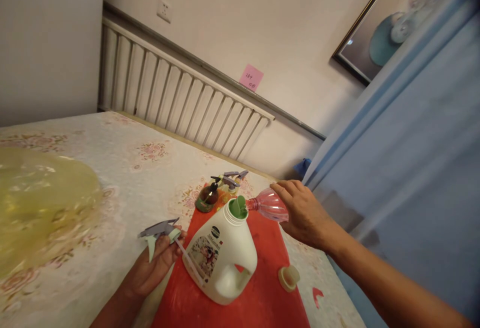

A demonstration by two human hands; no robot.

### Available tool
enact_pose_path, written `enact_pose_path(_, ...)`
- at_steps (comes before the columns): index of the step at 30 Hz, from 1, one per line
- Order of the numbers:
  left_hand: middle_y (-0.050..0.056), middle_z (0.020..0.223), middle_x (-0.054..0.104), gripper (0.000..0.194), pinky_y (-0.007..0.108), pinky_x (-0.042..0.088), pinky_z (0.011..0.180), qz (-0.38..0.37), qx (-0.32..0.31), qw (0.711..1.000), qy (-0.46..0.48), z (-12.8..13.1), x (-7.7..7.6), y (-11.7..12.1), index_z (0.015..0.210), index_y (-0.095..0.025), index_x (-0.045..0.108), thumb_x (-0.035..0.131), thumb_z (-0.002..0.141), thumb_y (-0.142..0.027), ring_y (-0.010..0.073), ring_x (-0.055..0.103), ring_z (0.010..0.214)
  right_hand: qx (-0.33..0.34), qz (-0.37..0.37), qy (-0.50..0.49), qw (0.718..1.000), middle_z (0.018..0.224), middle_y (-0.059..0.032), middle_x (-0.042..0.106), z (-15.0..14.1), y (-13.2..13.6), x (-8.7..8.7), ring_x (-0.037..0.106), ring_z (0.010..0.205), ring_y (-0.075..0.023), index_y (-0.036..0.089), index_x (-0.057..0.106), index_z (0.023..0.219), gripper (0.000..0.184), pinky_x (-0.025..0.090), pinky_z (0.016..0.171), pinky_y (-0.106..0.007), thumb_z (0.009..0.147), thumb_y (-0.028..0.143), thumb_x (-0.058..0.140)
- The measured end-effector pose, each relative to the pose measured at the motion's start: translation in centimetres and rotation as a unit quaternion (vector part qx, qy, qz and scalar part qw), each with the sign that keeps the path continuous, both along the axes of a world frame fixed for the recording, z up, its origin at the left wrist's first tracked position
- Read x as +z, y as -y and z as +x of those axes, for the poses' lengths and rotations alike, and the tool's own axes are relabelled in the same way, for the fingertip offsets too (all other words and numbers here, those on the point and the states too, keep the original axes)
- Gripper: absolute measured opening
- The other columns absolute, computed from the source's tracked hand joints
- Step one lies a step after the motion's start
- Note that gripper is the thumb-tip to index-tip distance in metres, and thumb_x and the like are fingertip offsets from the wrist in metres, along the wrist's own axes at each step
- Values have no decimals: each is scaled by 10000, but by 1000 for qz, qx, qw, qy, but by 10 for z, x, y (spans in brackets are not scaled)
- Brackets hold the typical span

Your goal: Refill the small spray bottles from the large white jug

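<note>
My left hand (159, 260) is closed around a grey and pale green spray trigger head (161, 230), whose dip tube slants down in front of the jug. With my right hand (300, 213) I grip a clear pink plastic bottle (270, 204), tilted so that its neck lies at the mouth of the white detergent jug (221, 255). A green pouring spout (237, 207) sits in that mouth. The jug stands on a red board (262, 268), its handle toward the lower right. Whether liquid flows from the bottle cannot be made out.
A dark pump bottle (207, 197) stands behind the jug, beside more spray heads (232, 178). A pale cap (288, 278) lies on the board's right edge. A yellowish translucent round object (45, 203) covers the table's left. A blue curtain (412, 168) hangs at right.
</note>
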State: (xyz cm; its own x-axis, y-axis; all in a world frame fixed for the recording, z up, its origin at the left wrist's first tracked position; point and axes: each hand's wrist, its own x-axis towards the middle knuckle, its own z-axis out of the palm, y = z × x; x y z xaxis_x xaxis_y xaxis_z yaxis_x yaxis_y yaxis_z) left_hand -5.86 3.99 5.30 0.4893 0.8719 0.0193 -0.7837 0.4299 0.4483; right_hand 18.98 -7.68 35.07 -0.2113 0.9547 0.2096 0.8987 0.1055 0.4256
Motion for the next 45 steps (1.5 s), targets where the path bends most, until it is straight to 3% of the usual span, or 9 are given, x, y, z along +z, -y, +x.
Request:
enact_pose_path(34,65,915,742,273,256,567,652,-6,13,1000,-15,0,3,1,925,-188,721,808,694,-303,191,669,816,2,-1,51,999,1297,-152,517,-8,-6,5,418,1153,-325,147,474,1310,717,359,956,-475,601,63,539)
enact_pose_path(45,62,914,739,270,259,558,669,-5,11,1000,-4,0,0,-1,968,-169,715,781,726,-269,190,669,826,17,16,83,996,1290,-141,525,-11,-6,4,423,1162,-315,131,478,1314,679,360,970,-457,640,81,544)
